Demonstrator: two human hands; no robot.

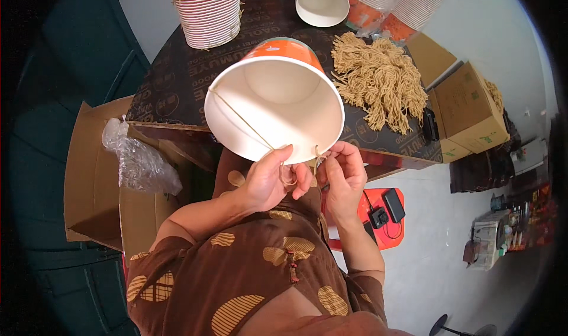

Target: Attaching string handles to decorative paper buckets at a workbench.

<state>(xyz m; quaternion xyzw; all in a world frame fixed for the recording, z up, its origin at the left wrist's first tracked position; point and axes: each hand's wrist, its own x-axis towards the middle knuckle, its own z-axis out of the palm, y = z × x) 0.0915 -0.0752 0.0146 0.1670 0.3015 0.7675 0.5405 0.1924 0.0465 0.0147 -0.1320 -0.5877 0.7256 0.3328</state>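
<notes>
I hold a large paper bucket (275, 99) tipped toward me, its round mouth open and its smooth white inside showing; the outside wall is glossy orange. It rests against the near edge of the dark printed worktop (177, 81). A thin tan string (239, 118) stretches straight across the bucket's mouth, from the left rim down to the near rim. My left hand (269, 182), just below the bucket's near rim, has its fingers curled and pinching that string. My right hand (343, 173), just right of it, pinches a short string end at the rim between thumb and forefinger.

Right of the bucket lies a loose, shaggy heap of cut tan strings (378, 81). Behind the bucket to the left stands a tall stack of ribbed cup rims (208, 10), and directly behind it one white bucket (322, 2) sits mouth up. Left of the bucket, below the worktop, crumpled clear plastic (139, 158) lies in an open cardboard box (94, 170).
</notes>
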